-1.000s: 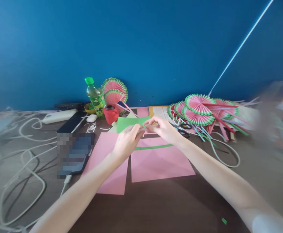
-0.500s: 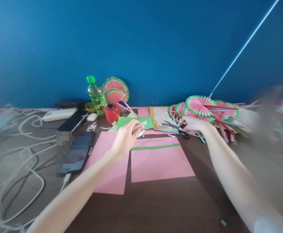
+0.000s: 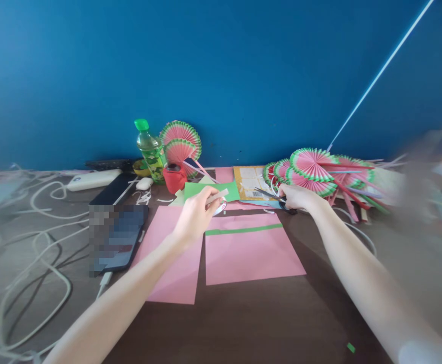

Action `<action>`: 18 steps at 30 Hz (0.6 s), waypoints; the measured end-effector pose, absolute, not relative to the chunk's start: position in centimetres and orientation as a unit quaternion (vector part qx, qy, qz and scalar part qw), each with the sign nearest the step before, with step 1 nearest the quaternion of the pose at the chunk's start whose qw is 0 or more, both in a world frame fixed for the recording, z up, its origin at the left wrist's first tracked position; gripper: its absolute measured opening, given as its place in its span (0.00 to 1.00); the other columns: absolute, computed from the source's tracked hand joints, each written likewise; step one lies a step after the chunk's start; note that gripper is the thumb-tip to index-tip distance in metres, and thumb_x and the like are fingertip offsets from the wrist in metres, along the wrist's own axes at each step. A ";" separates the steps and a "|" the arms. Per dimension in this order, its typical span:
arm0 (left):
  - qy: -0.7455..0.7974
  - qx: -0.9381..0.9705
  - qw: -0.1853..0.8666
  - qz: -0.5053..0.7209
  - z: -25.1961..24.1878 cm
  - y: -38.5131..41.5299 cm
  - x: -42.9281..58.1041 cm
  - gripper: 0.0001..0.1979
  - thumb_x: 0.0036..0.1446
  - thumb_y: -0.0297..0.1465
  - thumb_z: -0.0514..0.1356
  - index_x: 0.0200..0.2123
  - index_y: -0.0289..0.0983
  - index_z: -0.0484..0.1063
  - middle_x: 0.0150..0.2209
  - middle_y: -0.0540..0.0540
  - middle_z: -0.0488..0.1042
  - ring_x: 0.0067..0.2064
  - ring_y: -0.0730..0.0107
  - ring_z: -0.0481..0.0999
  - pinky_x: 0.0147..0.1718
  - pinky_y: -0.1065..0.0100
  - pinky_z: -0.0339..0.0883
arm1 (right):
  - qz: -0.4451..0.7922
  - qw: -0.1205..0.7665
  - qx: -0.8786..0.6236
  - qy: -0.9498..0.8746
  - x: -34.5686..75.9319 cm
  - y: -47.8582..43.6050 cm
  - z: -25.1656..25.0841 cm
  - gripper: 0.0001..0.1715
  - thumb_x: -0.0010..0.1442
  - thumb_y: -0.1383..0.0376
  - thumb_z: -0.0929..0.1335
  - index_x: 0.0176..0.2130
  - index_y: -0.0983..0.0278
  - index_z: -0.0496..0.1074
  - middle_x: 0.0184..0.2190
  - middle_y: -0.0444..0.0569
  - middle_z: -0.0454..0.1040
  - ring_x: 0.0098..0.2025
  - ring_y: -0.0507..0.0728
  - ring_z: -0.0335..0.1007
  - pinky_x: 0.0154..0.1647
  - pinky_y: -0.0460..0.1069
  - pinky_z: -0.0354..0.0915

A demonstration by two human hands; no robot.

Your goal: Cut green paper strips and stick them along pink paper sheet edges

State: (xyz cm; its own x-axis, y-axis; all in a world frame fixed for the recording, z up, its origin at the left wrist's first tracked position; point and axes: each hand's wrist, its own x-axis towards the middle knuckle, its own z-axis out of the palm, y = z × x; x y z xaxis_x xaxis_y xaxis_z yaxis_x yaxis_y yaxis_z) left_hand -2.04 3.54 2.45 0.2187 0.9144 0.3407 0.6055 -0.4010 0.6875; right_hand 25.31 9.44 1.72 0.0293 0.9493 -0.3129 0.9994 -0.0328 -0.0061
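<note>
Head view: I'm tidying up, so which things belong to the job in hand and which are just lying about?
Seem to belong: pale strip in the left hand, scissors in the right hand, pink sheets, green strip, green paper, probably the pleated fans.

Seem to lie about: phone, bottle, white oblong device.

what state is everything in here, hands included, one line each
Left hand, closed on a pale strip
Right hand, gripping the scissors at the handles
Scissors, blade opening too small to judge
Right pink sheet, flat, green strip across it
Left pink sheet, flat, partly hidden by the left arm
Bottle, upright, capped
Left fans, spread open
Right fans, spread open, piled
Phone, screen seemingly lit, cable plugged in
</note>
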 end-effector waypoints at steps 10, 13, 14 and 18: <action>0.500 0.750 0.212 0.377 2.3 3.7 -2.2 0.07 0.56 0.35 0.53 0.34 0.38 0.66 0.32 0.49 0.76 0.33 0.72 0.73 0.30 0.74 0.62 | -0.142 0.088 0.720 0.674 26.2 9.6 2.3 0.32 0.40 0.74 0.65 0.48 0.63 0.60 0.36 0.52 0.72 0.27 0.55 0.69 0.20 0.46 0.56; 0.507 0.750 0.203 0.374 2.3 3.7 -2.3 0.08 0.56 0.36 0.52 0.33 0.38 0.66 0.31 0.49 0.76 0.32 0.71 0.73 0.30 0.74 0.61 | -0.175 0.062 0.732 0.655 26.3 9.4 2.7 0.32 0.45 0.71 0.65 0.51 0.63 0.58 0.35 0.52 0.73 0.21 0.53 0.67 0.19 0.46 0.57; 0.510 0.750 0.198 0.372 2.3 3.8 -2.4 0.08 0.56 0.36 0.52 0.33 0.38 0.66 0.31 0.49 0.76 0.32 0.71 0.73 0.29 0.73 0.61 | -0.176 0.058 0.732 0.655 26.4 9.4 2.8 0.30 0.46 0.69 0.65 0.50 0.63 0.59 0.33 0.51 0.73 0.21 0.53 0.67 0.20 0.47 0.57; 0.509 0.750 0.199 0.373 2.4 4.0 -2.6 0.09 0.56 0.37 0.51 0.33 0.38 0.66 0.29 0.50 0.75 0.31 0.71 0.73 0.30 0.73 0.61 | -0.120 0.023 0.704 0.700 27.4 9.6 2.9 0.21 0.48 0.62 0.66 0.43 0.65 0.66 0.28 0.51 0.74 0.25 0.57 0.70 0.25 0.48 0.60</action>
State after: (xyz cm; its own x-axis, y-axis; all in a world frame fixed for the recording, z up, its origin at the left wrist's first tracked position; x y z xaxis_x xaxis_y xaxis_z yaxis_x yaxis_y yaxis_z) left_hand -2.56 3.99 2.40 0.2031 0.9117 0.3570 0.6143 -0.4026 0.6787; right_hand 27.38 9.61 2.94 -0.0087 0.9796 -0.2007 0.9906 -0.0190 -0.1354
